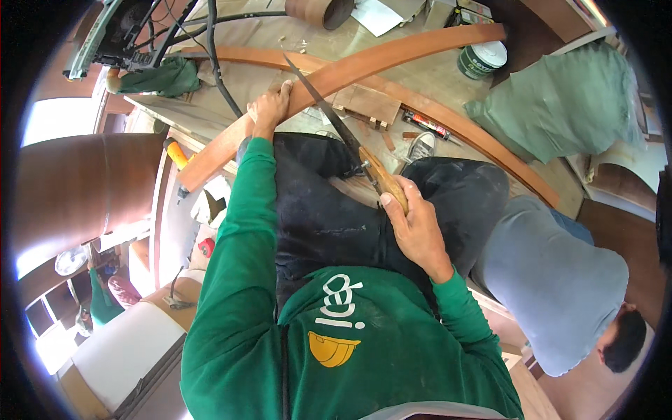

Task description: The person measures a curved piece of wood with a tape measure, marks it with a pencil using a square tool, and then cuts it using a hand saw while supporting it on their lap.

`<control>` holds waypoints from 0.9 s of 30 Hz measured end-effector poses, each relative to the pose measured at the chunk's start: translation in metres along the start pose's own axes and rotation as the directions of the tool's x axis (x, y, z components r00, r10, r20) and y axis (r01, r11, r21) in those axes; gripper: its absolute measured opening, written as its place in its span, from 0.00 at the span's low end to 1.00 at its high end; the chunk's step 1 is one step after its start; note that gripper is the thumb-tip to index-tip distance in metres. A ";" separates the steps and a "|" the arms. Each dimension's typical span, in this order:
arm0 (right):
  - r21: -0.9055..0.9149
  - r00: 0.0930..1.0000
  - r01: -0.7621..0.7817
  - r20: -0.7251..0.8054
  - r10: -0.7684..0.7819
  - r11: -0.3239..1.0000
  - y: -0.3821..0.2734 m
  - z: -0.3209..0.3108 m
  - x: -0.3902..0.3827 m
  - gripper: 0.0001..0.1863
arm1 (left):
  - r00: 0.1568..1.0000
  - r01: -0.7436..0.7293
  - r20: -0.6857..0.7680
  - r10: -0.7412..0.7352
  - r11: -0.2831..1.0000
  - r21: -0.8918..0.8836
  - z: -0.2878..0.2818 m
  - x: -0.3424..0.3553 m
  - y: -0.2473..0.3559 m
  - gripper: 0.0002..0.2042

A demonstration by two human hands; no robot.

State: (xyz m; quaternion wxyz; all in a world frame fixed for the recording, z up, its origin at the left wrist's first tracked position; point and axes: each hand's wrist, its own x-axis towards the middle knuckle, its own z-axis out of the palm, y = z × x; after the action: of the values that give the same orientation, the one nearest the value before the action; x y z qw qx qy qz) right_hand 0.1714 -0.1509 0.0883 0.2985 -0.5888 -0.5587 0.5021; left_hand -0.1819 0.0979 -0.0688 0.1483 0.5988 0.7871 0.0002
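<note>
While left hand (269,106) clamps curved wooden beam (392,57) spanning far side, right hand (418,227), apart, grips handsaw (341,128) slanting over beam. Beam looks whole; any started cut too small to tell. Second beam (476,133) right, unheld.

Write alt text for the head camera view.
A right hand grips a handsaw by its wooden handle, the blade crossing over a curved wooden beam held by the left hand. A white-lidded bucket stands beyond; another person in grey is at right.
</note>
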 end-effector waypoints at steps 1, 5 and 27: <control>-0.005 1.000 0.001 0.006 -0.001 1.000 0.000 0.001 -0.001 0.25 | 1.000 0.004 0.007 -0.004 0.999 0.036 0.002 0.001 -0.003 0.34; -0.043 1.000 0.012 0.007 -0.012 0.999 0.001 0.007 -0.003 0.26 | 0.999 0.043 0.001 -0.043 0.998 -0.049 0.003 0.002 -0.002 0.36; -0.087 1.000 0.001 0.010 0.000 0.996 -0.014 -0.007 -0.048 0.24 | 1.000 0.013 0.019 -0.012 0.999 -0.038 0.011 0.004 -0.004 0.34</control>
State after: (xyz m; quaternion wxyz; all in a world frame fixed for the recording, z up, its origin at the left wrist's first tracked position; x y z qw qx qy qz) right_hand 0.1788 -0.1923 0.1156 0.2700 -0.5986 -0.5817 0.4800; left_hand -0.1841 0.0991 -0.0808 0.1673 0.5910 0.7891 0.0086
